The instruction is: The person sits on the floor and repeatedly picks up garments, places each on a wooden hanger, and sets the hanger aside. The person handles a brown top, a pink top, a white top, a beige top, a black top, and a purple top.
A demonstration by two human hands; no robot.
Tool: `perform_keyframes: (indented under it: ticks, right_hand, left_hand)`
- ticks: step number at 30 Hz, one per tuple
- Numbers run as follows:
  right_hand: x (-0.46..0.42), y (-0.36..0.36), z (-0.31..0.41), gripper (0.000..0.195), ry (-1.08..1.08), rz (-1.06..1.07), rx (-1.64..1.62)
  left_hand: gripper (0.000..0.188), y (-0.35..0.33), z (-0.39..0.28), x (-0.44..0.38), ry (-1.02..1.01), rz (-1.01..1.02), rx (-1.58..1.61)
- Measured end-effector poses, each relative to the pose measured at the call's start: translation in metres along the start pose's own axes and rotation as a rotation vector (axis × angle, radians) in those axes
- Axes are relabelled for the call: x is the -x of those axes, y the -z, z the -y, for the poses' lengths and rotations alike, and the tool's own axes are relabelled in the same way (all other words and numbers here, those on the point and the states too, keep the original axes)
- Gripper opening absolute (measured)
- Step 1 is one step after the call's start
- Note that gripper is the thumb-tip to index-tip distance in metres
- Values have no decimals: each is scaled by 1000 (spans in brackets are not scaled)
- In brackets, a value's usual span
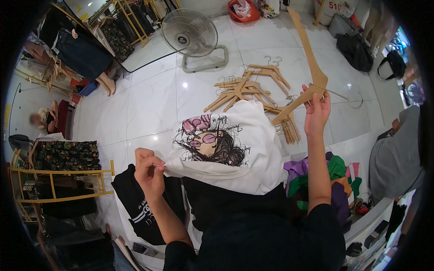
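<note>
My left hand (149,174) pinches the edge of a white printed T-shirt (268,155) between thumb and fingers. The shirt is spread in front of me, its print of a figure with pink glasses upside down to my view. Raised at the right, my right hand (317,108) grips a wooden clothes hanger (313,67) near its middle. One arm of that hanger points up and away; the other slopes down to the shirt, its lower end at the cloth near the shirt's right side. Whether that end is inside the shirt, I cannot tell.
Several wooden hangers (240,88) lie piled on the tiled floor beyond the shirt. A floor fan (190,35) stands farther back. Black clothing (142,203) is at my left, colourful garments (335,179) at my right. A yellow clothes rack (61,198) stands far left; a person (47,118) sits behind it.
</note>
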State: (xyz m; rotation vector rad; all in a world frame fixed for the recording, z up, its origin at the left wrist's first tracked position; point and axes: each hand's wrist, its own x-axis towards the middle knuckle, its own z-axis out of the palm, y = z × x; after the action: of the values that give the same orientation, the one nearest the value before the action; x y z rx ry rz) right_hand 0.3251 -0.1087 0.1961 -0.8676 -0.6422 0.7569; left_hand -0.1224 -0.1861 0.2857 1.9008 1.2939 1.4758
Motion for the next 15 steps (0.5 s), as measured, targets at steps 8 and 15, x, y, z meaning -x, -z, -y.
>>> perform_keyframes:
  ticks: [8,15]
  right_hand:
    - [85,-68,74,35,-71,413,-408]
    - [129,-100,85,36,-163,526,-421]
  left_hand:
    - [14,-6,-34,-25,-262,26,202]
    - [15,0,-54,-31,-310,44,219]
